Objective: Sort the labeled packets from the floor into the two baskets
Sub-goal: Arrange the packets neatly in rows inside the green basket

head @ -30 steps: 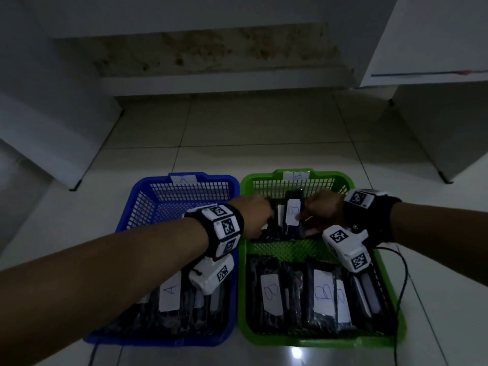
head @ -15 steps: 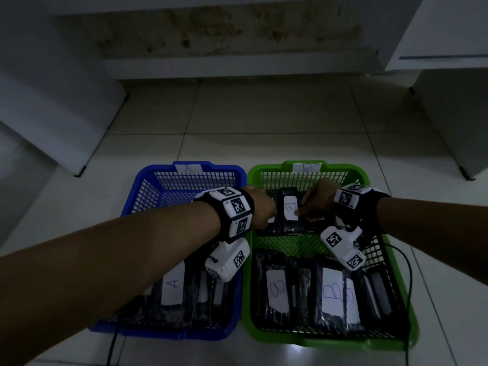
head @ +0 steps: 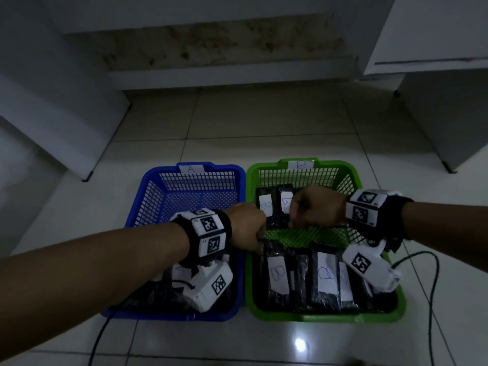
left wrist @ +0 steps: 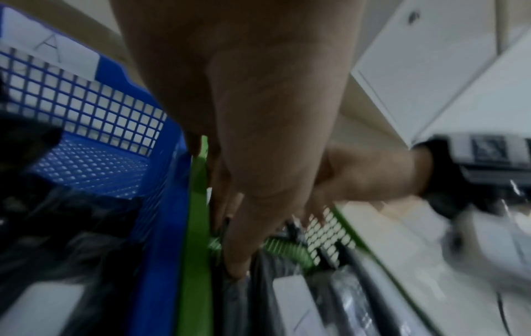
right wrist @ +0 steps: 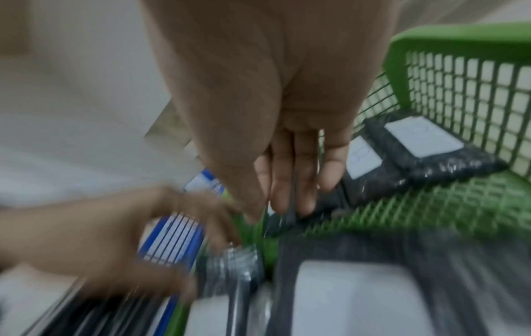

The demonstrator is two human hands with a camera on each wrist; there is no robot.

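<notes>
The blue basket (head: pixel 240 196) tagged A and the green basket (head: pixel 355 180) tagged B stand side by side on the floor. Both hold black packets with white labels. Two B packets (head: pixel 266 204) lie at the far end of the green basket, and several more (head: pixel 277 277) fill its near half. My right hand (head: pixel 293 220) hovers over the far pair. In the right wrist view its fingers (right wrist: pixel 304 181) are straight, with the tips on a black packet (right wrist: pixel 373 181). My left hand (head: pixel 260 247) is at the green basket's left rim and pinches the top edge of a near-row packet (left wrist: pixel 238 295).
White cabinets (head: pixel 435 35) and a stained wall step (head: pixel 232 72) border the tiled floor (head: pixel 264 128) beyond the baskets. Black cables (head: pixel 433 286) trail over the floor on the right and at the lower left. Label A packets (head: pixel 182 270) lie under my left wrist.
The packet my hands held upright now lies flat at the green basket's far end. My left hand has drawn back to the near row of packets. The right hand has stayed over the far pair.
</notes>
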